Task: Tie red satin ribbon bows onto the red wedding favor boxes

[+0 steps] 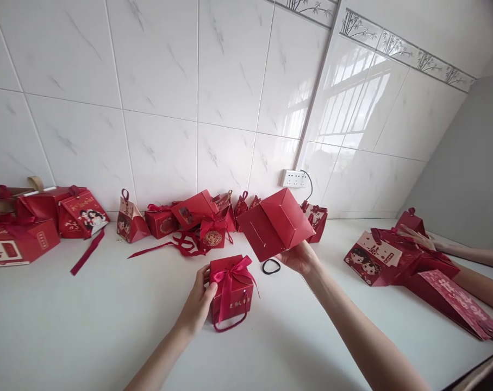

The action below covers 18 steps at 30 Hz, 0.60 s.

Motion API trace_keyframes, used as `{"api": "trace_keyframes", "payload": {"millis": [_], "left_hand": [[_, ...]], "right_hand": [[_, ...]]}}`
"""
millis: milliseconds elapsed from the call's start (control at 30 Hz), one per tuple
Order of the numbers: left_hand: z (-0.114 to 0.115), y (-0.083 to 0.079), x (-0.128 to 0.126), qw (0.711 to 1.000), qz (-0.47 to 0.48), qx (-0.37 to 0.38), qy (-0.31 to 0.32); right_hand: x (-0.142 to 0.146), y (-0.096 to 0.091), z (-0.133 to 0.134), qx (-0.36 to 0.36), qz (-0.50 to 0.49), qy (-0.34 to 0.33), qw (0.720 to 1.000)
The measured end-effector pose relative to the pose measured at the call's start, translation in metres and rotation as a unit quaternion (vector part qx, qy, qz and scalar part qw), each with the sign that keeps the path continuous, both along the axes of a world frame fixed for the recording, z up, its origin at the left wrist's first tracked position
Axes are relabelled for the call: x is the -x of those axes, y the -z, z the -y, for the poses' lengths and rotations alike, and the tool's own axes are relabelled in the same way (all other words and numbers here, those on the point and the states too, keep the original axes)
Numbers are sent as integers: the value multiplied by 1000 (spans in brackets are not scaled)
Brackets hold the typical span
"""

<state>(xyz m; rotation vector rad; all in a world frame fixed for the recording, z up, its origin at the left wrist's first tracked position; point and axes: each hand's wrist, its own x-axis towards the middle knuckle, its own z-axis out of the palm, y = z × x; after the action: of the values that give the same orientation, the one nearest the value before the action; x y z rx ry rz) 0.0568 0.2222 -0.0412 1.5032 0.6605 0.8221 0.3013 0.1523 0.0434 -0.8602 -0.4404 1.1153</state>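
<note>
My left hand (198,301) grips the left side of a small red gift box (231,304) standing on the white table. A pink-red ribbon bow (232,276) is tied on its top, and a rope handle hangs down its front. Raised above the table to the right, a plain red paper box (279,220) rests in my right hand (299,257). That box is tilted, with its folded flaps and a slit showing. The fingers of my right hand are mostly hidden behind it. A black hair tie (271,266) lies on the table just below.
Several red gift boxes (160,221) line the tiled wall, with a loose ribbon (164,248) before them. Larger boxes (22,244) stand at far left. At right, another person's hands (417,238) are among more red boxes (376,258). A power strip (294,178) is on the wall.
</note>
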Motion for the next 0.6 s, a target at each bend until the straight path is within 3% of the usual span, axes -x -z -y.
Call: {"api": "trace_keyframes", "payload": {"millis": [133, 267, 600], "left_hand": [[1, 2, -3, 1000, 13, -3, -19], [6, 1, -5, 999, 24, -1, -47], [10, -4, -5, 998, 19, 1, -58]], "right_hand": [[2, 0, 10, -56, -81, -79, 992], [8, 2, 17, -61, -84, -114, 988], [16, 10, 28, -94, -68, -130, 985]]}}
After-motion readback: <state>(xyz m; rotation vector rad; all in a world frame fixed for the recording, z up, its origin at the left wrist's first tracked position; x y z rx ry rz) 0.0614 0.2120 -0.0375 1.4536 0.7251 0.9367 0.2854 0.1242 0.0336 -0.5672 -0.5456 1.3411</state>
